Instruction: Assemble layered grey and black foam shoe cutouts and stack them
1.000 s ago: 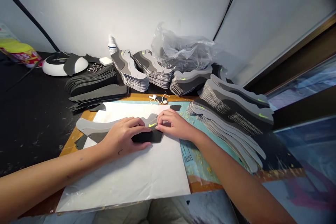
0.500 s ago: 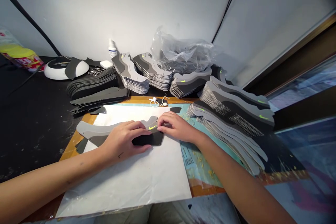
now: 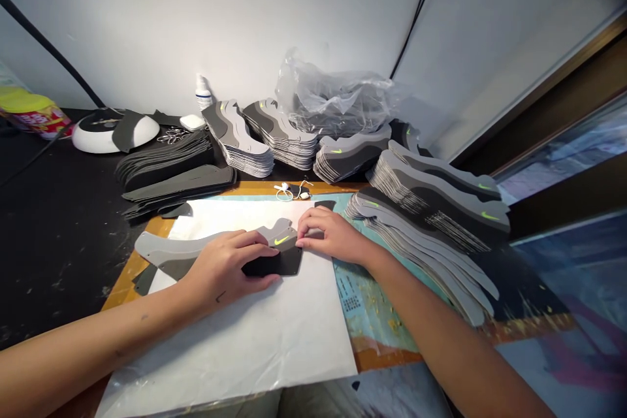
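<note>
With the swoosh-marked grey shoe-upper panel (image 3: 288,234) toward twelve o'clock on the white paper (image 3: 255,339), the left hand (image 3: 235,262), fingers apart, should press evenly while the right hand (image 3: 336,235), fingertips bunched, grip unclear, squares the panel's three-o'clock edge over the black layer (image 3: 274,266).

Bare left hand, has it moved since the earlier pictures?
No, not visibly: against the stacked flat dark-grey pieces beyond it, the bare left hand keeps its place.
</note>
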The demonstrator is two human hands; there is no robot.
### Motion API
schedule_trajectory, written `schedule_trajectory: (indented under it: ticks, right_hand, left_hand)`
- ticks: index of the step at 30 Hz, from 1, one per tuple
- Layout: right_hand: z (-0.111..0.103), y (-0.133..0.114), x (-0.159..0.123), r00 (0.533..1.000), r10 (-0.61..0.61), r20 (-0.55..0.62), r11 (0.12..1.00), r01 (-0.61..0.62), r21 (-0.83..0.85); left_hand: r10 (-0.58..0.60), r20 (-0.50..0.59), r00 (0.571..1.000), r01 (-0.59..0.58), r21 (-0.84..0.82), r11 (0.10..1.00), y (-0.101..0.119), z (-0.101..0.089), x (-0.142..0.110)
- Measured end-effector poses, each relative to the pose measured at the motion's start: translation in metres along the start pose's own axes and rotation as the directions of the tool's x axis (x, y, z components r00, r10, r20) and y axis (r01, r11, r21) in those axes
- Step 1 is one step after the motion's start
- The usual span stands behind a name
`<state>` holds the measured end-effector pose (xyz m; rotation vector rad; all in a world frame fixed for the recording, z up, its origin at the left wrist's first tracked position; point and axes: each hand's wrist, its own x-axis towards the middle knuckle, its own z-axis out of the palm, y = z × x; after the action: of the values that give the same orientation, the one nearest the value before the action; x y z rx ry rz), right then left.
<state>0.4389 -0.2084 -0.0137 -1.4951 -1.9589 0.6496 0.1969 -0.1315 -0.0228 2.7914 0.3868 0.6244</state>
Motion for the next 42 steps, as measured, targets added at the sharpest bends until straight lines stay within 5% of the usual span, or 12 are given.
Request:
schedule_trajectory:
  ticks: [14, 21, 36, 42]
  right_hand:
    - [0.008, 0.002, 0.000, 1.000, -0.023, -0.013, 0.998, 0.022, -0.054]
    - [0.007, 0.001, 0.001, 0.988, 0.006, -0.152, 1.000, -0.002, 0.027]
    - [0.013, -0.006, 0.000, 0.998, -0.057, -0.032, 0.992, 0.054, -0.112]
    - [0.017, -0.012, 0.000, 0.988, -0.128, 0.081, 0.991, 0.131, -0.033]
  left_hand:
    - [-0.009, 0.014, 1.000, 0.009, 0.027, 1.000, -0.001, 0.001, 0.001]
    - [-0.036, 0.028, 0.999, 0.035, 0.017, 0.999, 0.000, 0.001, 0.000]
    - [-0.016, 0.019, 1.000, 0.016, 0.020, 1.000, -0.003, 0.003, -0.001]
    - [-0.005, 0.031, 0.999, 0.004, 0.042, 0.999, -0.002, 0.002, -0.002]
